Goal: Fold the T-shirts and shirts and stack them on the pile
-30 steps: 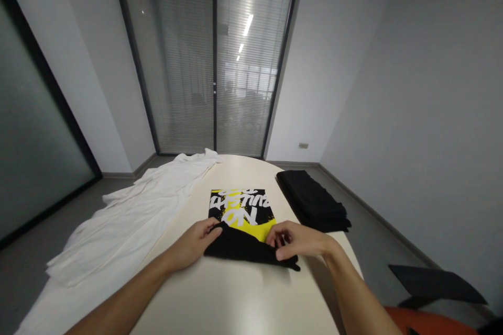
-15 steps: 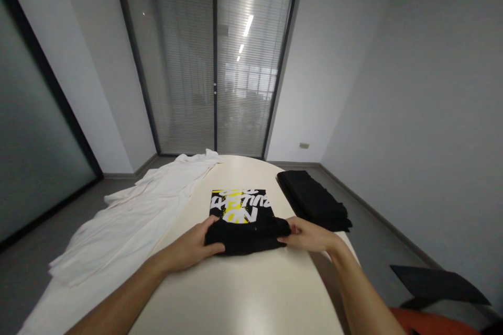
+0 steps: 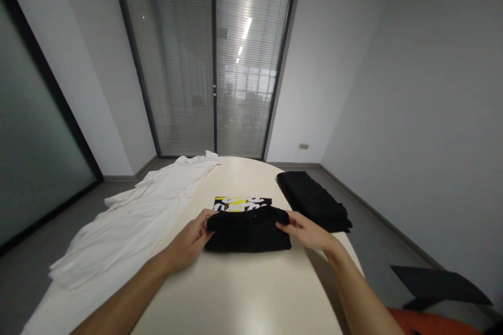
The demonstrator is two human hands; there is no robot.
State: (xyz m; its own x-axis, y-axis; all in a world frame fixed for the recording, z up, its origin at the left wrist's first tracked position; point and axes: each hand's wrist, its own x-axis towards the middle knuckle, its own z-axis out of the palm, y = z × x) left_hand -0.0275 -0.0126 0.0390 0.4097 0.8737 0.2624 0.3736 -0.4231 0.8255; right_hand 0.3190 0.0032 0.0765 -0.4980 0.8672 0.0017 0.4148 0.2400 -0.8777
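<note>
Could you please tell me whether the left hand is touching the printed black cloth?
Touching: the head view shows the left hand gripping the printed black cloth at its left edge, with no gap visible.

Left forearm [image 3: 137, 283] and right forearm [image 3: 351, 282], both bare, extend forward and angle inward. Left hand [image 3: 193, 238] and right hand [image 3: 310, 230] face each other, apart, roughly level, each closed in a pinch.
</note>
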